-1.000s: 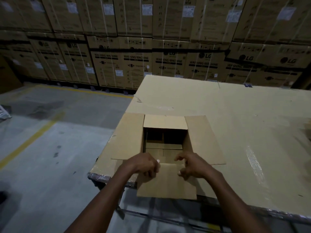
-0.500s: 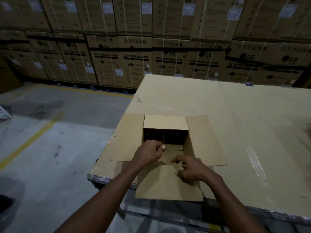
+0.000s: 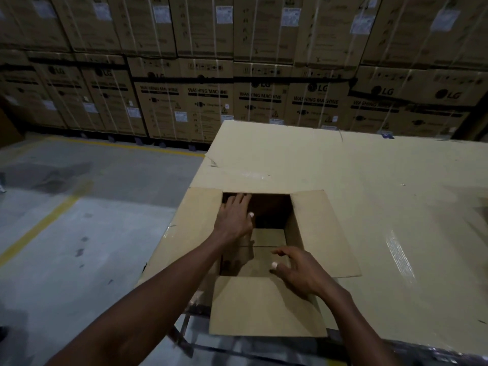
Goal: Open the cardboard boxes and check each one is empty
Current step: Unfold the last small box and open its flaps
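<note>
Now open on the cardboard-covered table [image 3: 369, 207], near its left front corner: a plain cardboard box [image 3: 314, 228], side flaps laid flat, near flap [image 3: 266, 307] hanging over the table edge. Left hand [image 3: 233, 220] reaching across the opening, fingers straight toward the far left corner, holding nothing. Right hand [image 3: 298, 273] hovering over the near rim, fingers spread and loosely bent, likewise gripping nothing. Inside, only the pale bottom flaps visible, far side in shadow, so apparently empty. Probably light and fairly stiff, though flaps bend readily at the creases; best held by the flap edges or side walls. Behind, stacked washing machine cartons [image 3: 208, 101] beyond a grey floor [image 3: 79, 233] with yellow lines
</note>
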The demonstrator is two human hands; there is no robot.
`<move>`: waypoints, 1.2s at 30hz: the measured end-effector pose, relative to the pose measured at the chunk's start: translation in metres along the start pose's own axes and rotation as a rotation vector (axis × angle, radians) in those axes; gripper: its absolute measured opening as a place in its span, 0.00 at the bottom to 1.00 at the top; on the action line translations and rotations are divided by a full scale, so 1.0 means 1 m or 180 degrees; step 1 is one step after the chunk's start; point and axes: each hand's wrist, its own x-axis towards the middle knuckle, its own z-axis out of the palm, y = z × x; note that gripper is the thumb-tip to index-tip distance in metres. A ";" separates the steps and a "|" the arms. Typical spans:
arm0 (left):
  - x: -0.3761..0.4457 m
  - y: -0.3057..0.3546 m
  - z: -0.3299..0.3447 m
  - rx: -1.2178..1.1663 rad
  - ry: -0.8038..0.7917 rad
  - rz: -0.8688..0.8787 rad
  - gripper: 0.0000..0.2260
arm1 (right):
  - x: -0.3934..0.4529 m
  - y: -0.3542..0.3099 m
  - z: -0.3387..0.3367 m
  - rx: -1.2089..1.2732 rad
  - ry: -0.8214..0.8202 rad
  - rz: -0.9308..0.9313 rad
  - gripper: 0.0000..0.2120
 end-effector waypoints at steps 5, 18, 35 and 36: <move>0.050 -0.010 -0.023 -0.0059 0.0033 -0.0089 0.33 | 0.002 0.003 -0.001 0.0125 0.0174 0.0042 0.20; 0.105 -0.040 0.014 0.0363 -0.1094 -0.0403 0.26 | -0.001 0.007 -0.003 0.0618 0.0590 0.0276 0.17; -0.041 -0.112 -0.035 -0.0517 -0.0366 -0.0969 0.16 | 0.041 0.085 -0.094 -0.0407 0.0668 0.0598 0.12; -0.050 -0.115 -0.036 -0.0682 -0.0387 -0.1013 0.16 | 0.040 0.087 -0.096 -0.0282 0.0558 0.0579 0.10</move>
